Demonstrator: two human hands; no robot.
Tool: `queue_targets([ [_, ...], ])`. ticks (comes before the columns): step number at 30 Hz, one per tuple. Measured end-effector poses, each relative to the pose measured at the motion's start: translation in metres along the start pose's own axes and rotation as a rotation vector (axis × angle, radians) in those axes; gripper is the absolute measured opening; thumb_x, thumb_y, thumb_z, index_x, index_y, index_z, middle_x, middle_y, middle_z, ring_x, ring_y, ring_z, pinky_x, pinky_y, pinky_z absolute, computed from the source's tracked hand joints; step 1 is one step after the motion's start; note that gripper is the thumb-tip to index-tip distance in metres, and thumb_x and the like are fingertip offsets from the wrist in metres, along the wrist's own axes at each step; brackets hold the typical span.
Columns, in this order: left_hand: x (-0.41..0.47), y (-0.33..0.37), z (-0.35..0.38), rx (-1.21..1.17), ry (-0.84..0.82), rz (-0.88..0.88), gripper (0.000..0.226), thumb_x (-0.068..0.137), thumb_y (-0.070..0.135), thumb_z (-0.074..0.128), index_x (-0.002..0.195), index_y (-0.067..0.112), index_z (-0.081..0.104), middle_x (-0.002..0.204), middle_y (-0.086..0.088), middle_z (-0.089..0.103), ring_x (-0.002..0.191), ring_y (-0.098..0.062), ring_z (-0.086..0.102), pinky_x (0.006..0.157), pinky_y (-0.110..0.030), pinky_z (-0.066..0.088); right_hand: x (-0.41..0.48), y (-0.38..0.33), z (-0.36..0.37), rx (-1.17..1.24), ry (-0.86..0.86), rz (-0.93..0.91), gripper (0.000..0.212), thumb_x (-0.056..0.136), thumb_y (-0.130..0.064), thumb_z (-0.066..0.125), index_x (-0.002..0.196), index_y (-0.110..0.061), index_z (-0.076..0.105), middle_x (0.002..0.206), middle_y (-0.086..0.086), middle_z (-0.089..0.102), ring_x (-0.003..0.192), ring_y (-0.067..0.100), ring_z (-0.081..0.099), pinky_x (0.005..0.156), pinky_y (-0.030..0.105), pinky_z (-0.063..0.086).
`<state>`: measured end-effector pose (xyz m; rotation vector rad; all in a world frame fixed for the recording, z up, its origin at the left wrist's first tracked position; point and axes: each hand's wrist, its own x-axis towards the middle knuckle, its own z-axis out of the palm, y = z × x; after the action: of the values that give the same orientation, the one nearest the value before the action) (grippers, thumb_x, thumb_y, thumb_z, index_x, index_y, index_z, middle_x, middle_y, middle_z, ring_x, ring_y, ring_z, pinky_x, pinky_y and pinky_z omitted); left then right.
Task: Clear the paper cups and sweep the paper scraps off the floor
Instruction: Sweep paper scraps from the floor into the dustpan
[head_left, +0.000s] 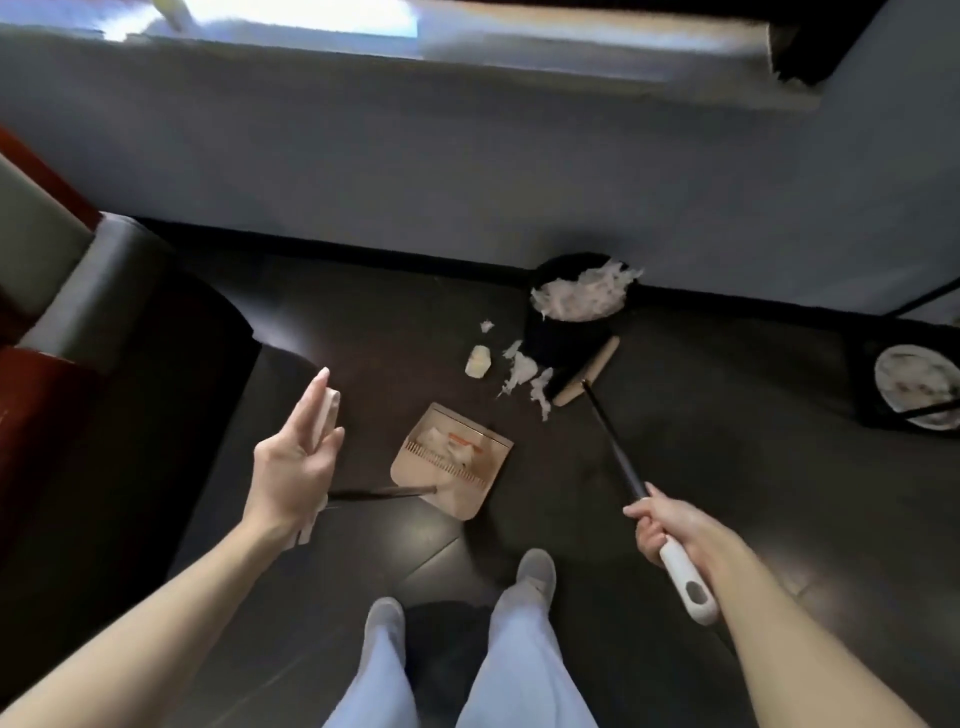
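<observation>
Dark wood floor (727, 441): torn white paper scraps (524, 371) lay beside round black bin (566, 340), near beige plastic dustpan (462, 504). R hand (670, 525) gripped black-shafted broom (615, 441); L hand (298, 457), fingers straight, rested on the dustpan's beige handle (328, 408). Scraps probably light, flyaway; sweep, don't pinch.

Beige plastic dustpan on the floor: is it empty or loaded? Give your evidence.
Loaded, though only partly: white paper scraps lie inside the beige plastic dustpan, just behind its row of comb teeth.
</observation>
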<state>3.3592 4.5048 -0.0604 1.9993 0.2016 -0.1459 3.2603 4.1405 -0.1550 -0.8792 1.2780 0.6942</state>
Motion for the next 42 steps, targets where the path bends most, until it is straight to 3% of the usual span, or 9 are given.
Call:
queue_targets([
  [9, -0.012, -0.044, -0.073, 0.067, -0.289, 0.128, 0.081, 0.088, -0.007, 0.058, 0.132, 0.058, 0.038, 0.129, 0.009, 0.055, 0.122, 0.003, 0.050, 0.103, -0.012, 0.036, -0.050, 0.100, 0.113, -0.155, -0.007, -0.060, 0.071, 0.091, 0.006, 0.044, 0.150, -0.030, 0.027, 0.045, 0.001, 0.041, 0.032, 0.005, 0.035, 0.028, 0.016, 0.030],
  [16, -0.009, -0.059, -0.120, 0.135, -0.310, 0.150, 0.077, 0.089, 0.001, 0.061, 0.131, 0.060, 0.035, 0.118, 0.013, 0.056, 0.090, 0.020, 0.054, 0.078, 0.002, 0.040, -0.106, 0.114, 0.139, -0.283, 0.074, -0.180, 0.070, 0.091, 0.007, 0.039, 0.148, -0.033, 0.027, 0.049, 0.001, 0.037, 0.032, 0.004, 0.032, 0.028, 0.013, 0.027],
  [23, -0.006, -0.056, -0.130, 0.116, -0.282, 0.136, 0.087, 0.090, 0.000, 0.059, 0.117, 0.077, 0.032, 0.125, 0.013, 0.052, 0.091, 0.027, 0.051, 0.084, 0.002, 0.040, -0.117, 0.069, 0.154, -0.629, 0.142, -0.239, 0.073, 0.089, 0.002, 0.043, 0.149, -0.035, 0.026, 0.057, 0.002, 0.048, 0.040, 0.006, 0.040, 0.035, 0.018, 0.035],
  [25, -0.005, -0.052, -0.130, 0.132, -0.265, 0.131, 0.086, 0.090, 0.001, 0.059, 0.115, 0.078, 0.032, 0.124, 0.013, 0.052, 0.095, 0.021, 0.052, 0.090, -0.009, 0.040, -0.115, 0.051, 0.162, -0.699, 0.158, -0.263, 0.073, 0.089, 0.003, 0.043, 0.149, -0.036, 0.026, 0.062, 0.004, 0.048, 0.041, 0.007, 0.040, 0.036, 0.019, 0.036],
  [27, 0.000, -0.049, -0.127, 0.151, -0.236, 0.119, 0.084, 0.090, 0.002, 0.060, 0.119, 0.075, 0.032, 0.122, 0.014, 0.053, 0.099, 0.014, 0.054, 0.092, -0.014, 0.038, -0.106, 0.025, 0.167, -0.719, 0.152, -0.284, 0.073, 0.089, 0.004, 0.042, 0.149, -0.034, 0.027, 0.063, 0.004, 0.047, 0.040, 0.007, 0.039, 0.035, 0.018, 0.035],
  [33, 0.020, -0.043, -0.107, 0.140, -0.110, 0.027, 0.070, 0.089, -0.001, 0.060, 0.132, 0.049, 0.038, 0.122, 0.006, 0.057, 0.100, 0.001, 0.060, 0.079, 0.005, 0.038, -0.060, -0.059, 0.174, -0.704, 0.128, -0.345, 0.071, 0.092, 0.006, 0.046, 0.150, -0.030, 0.028, 0.057, 0.004, 0.045, 0.034, 0.005, 0.038, 0.033, 0.016, 0.033],
  [37, 0.034, -0.047, -0.099, 0.050, -0.152, -0.015, 0.082, 0.089, -0.004, 0.058, 0.122, 0.069, 0.040, 0.130, 0.022, 0.052, 0.124, 0.008, 0.045, 0.104, -0.012, 0.032, -0.014, -0.107, 0.181, -0.775, 0.148, -0.381, 0.071, 0.092, 0.005, 0.045, 0.150, -0.031, 0.027, 0.056, 0.005, 0.045, 0.035, 0.008, 0.038, 0.034, 0.016, 0.033],
  [40, 0.043, -0.051, -0.098, 0.062, -0.184, -0.021, 0.085, 0.089, -0.005, 0.058, 0.122, 0.070, 0.039, 0.118, 0.042, 0.051, 0.127, 0.005, 0.043, 0.110, -0.023, 0.031, 0.019, -0.133, 0.184, -0.936, 0.158, -0.360, 0.074, 0.091, 0.003, 0.045, 0.151, -0.034, 0.024, 0.064, 0.008, 0.050, 0.044, 0.012, 0.043, 0.039, 0.020, 0.037],
  [42, 0.045, -0.052, -0.100, 0.076, -0.154, -0.030, 0.085, 0.089, -0.005, 0.058, 0.123, 0.070, 0.037, 0.118, 0.040, 0.052, 0.126, 0.006, 0.044, 0.109, -0.019, 0.030, 0.030, -0.137, 0.186, -1.073, 0.183, -0.332, 0.076, 0.091, 0.002, 0.041, 0.152, -0.038, 0.018, 0.068, 0.011, 0.054, 0.048, 0.017, 0.047, 0.042, 0.023, 0.040],
])
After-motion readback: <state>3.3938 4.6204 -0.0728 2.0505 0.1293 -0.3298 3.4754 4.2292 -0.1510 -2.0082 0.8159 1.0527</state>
